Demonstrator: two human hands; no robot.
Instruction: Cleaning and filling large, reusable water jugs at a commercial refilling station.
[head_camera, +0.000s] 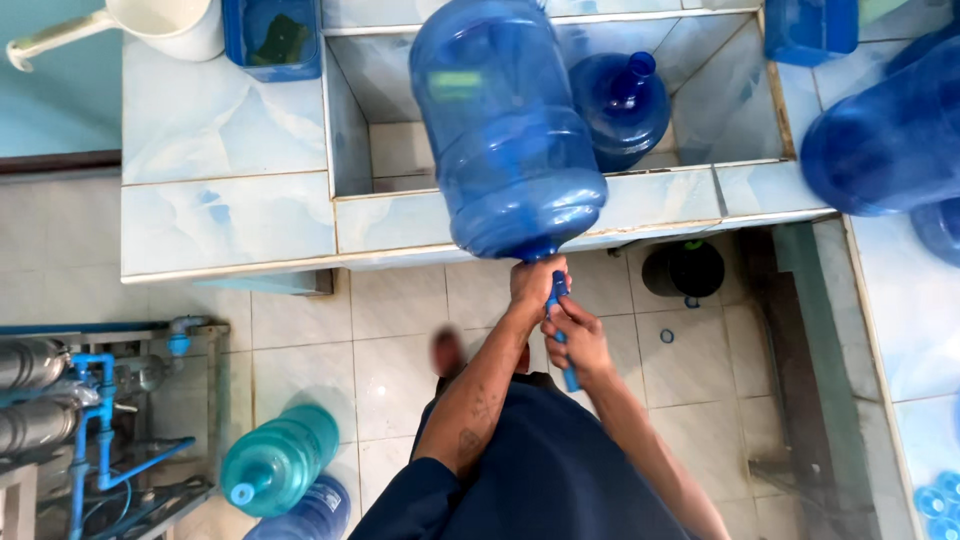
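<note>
Above the tiled sink's (520, 215) front rim, the left hand (535, 283) is clamped on the neck of a tilted blue water jug (500, 130); the right hand (578, 338) is closed around a blue brush handle (560, 335) entering its mouth.

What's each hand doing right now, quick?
Left hand: closed around the neck of the big blue water jug.
Right hand: closed on a blue brush handle.

The big water jug (505, 130) is clear blue plastic, glossy and ribbed, as is the second jug (620, 105) in the basin. The tabletop (225, 170) is glazed tile, smooth and shiny (pale marbled blue), and the floor (400, 320) is glossy off-white tile. The brush handle (562, 335) looks like matt blue plastic, the pipes (95, 410) too
</note>
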